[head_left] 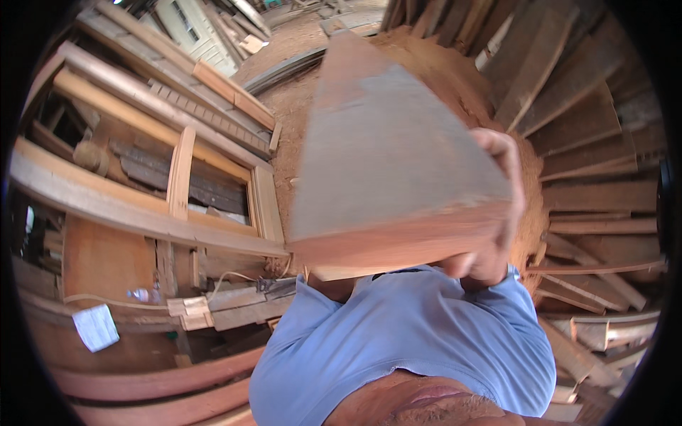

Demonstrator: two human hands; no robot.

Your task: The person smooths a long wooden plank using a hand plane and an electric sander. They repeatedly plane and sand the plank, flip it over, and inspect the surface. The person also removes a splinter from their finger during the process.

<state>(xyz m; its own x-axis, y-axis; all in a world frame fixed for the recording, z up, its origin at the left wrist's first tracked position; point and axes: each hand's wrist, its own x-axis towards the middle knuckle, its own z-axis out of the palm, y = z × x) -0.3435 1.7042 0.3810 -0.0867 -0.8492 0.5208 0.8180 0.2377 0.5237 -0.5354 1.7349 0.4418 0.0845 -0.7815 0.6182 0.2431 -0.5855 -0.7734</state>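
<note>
A thick wooden plank (pixel 394 156) is held up close in front of my chest. It has a weathered grey face and a reddish-brown near end, and its far end tapers away from me. My right hand (pixel 516 202) wraps around its right edge, with fingers over the side and the thumb near the lower corner. Its outline is a little blurred. Only a bit of my left arm (pixel 332 287) shows below the plank's near left corner. The left hand itself is hidden behind the wood, so I cannot see its fingers.
Left of me lies a large wooden frame (pixel 92 181) with a crosspiece. Below it are a plywood panel (pixel 106 255), a paper sheet (pixel 96 328) and reddish beams (pixel 156 376). Many boards (pixel 582 106) lean along the right. Sawdust-brown ground (pixel 426 60) lies beyond the plank.
</note>
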